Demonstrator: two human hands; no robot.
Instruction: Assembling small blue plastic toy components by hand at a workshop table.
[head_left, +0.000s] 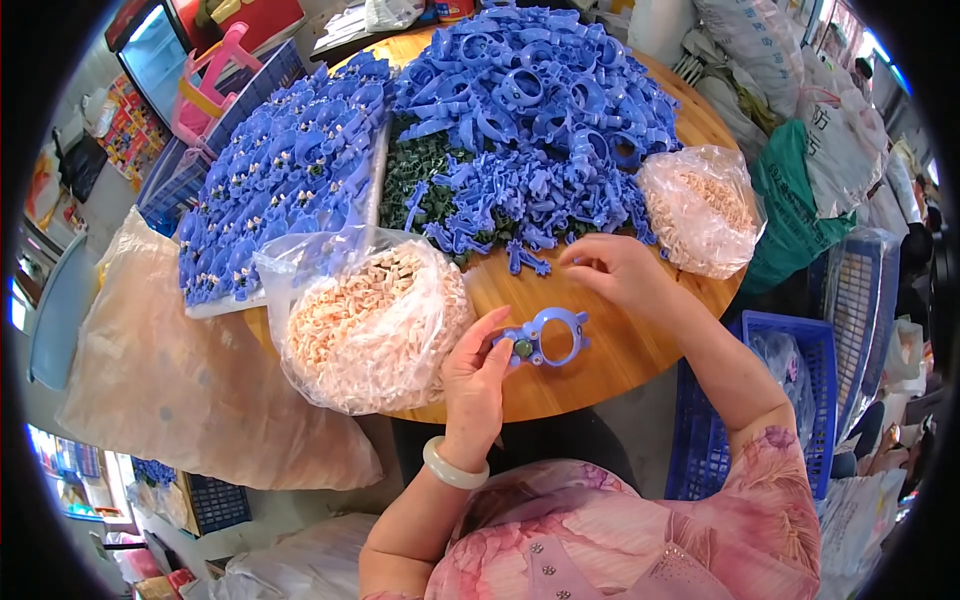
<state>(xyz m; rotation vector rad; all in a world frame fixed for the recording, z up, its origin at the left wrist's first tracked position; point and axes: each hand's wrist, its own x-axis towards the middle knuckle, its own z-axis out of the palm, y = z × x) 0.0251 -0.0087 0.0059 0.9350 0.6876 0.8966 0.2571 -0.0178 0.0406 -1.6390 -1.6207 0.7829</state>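
My left hand pinches a blue plastic part with a large open ring and a small round dark green piece set near the fingertips. My right hand hovers over the table's near side with fingers loosely bent and apart; no held thing shows in it. Just left of its fingertips lies a small loose blue piece, at the edge of a heap of small blue figure-like pieces. A clear bag of small cream-coloured pieces stands beside my left hand.
Behind rises a big pile of blue ring parts. Dark green pieces lie by a tray of blue parts at left. Another cream-piece bag sits right on the round wooden table. A blue crate stands lower right.
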